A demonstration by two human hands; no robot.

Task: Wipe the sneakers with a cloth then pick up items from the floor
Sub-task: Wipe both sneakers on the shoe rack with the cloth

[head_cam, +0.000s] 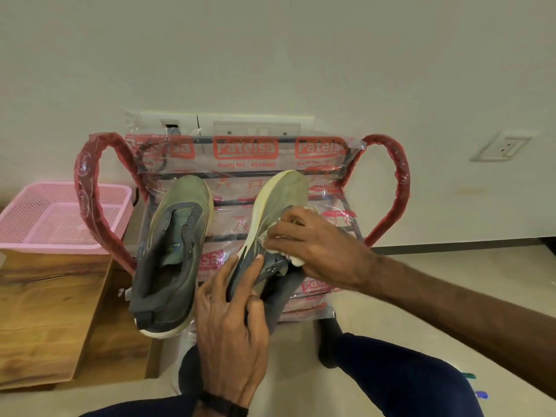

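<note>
Two grey-green sneakers with pale soles lie on a plastic-wrapped shoe rack (388,188). The left sneaker (173,254) rests flat, its opening facing up. The right sneaker (279,212) is tipped onto its side, sole edge to the left. My left hand (230,332) grips its heel end from below. My right hand (316,245) presses a white cloth (296,260) against the shoe's upper; most of the cloth is hidden under my fingers.
A pink mesh basket (54,215) sits on a wooden board (45,311) to the left. Wall sockets (255,127) are behind the rack, another (501,149) at the right. Small green and blue items (478,386) lie on the floor at the lower right. My knees are below.
</note>
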